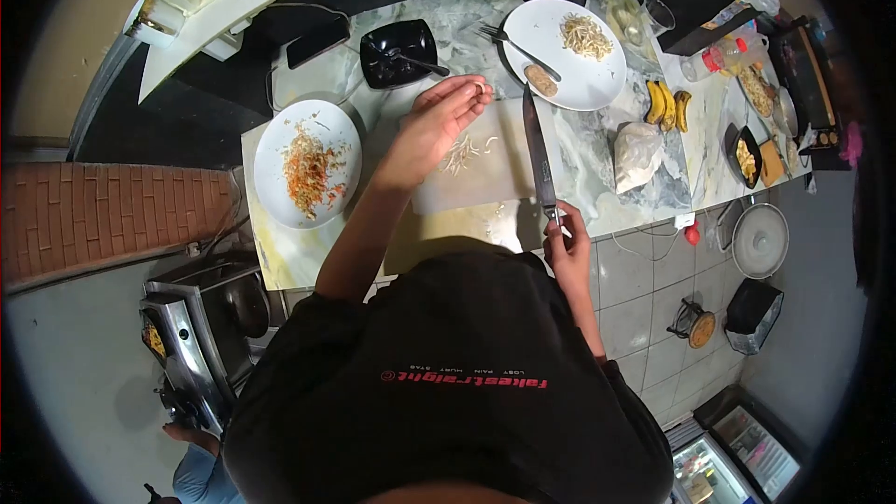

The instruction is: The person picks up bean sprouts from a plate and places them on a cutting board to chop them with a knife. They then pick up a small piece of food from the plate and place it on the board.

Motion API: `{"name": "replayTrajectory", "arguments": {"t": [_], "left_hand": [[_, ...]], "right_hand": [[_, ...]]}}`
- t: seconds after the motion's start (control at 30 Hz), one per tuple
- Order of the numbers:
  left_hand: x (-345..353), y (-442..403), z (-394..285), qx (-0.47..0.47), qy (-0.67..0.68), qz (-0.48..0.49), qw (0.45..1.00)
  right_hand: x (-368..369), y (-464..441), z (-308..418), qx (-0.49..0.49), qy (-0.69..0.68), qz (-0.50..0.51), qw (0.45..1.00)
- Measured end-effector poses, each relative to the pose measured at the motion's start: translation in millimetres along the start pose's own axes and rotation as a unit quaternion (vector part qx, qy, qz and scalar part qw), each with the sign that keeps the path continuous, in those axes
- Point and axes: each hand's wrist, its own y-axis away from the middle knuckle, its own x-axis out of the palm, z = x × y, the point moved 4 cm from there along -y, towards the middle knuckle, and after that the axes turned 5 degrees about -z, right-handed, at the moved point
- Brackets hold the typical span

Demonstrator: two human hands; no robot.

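My right hand (567, 247) is wrapped around the handle of a kitchen knife (537, 145), its long blade pointing away from me past the right edge of the cutting board (485, 182). Raised over the board's far left part, my left hand (439, 121) has its fingertips pinched together on a small pale piece that looks like a bean sprout (481, 87). Under and beside that hand, a small heap of bean sprouts (459, 155) lies on the board. Beyond the knife tip, a white plate (562, 23) bears more sprouts, a fork (520, 51) and a brownish lump (539, 80).
A white plate (266, 145) of shredded orange and pale vegetables stands left. At the back are a black bowl (399, 54) with a spoon and a phone (318, 44). Bananas (661, 105) and a plastic bag (637, 157) lie right. Another person's blue sleeve (199, 476) shows lower left.
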Motion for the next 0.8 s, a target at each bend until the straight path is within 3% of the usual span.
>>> {"name": "replayTrajectory", "arguments": {"t": [0.43, 0.53, 0.63, 0.8], "left_hand": [[8.2, -16.0, 33.8, 0.067, -0.114, -0.042, 0.99], [-4.2, -20.0, 48.5, 0.025, -0.171, -0.105, 0.979], [-15.0, -24.9, 61.2, 0.017, -0.053, -0.051, 0.997], [-11.4, -23.3, 61.7, -0.011, -0.047, -0.077, 0.996]], "right_hand": [[-26.3, -36.6, 5.4, -0.025, 0.021, 0.022, 0.999], [-21.0, -45.4, 10.7, -0.02, 0.01, 0.03, 0.999], [-17.6, -51.1, 5.5, -0.028, 0.007, 0.04, 0.999], [-21.9, -46.5, 0.0, -0.027, 0.023, 0.018, 0.999]]}}
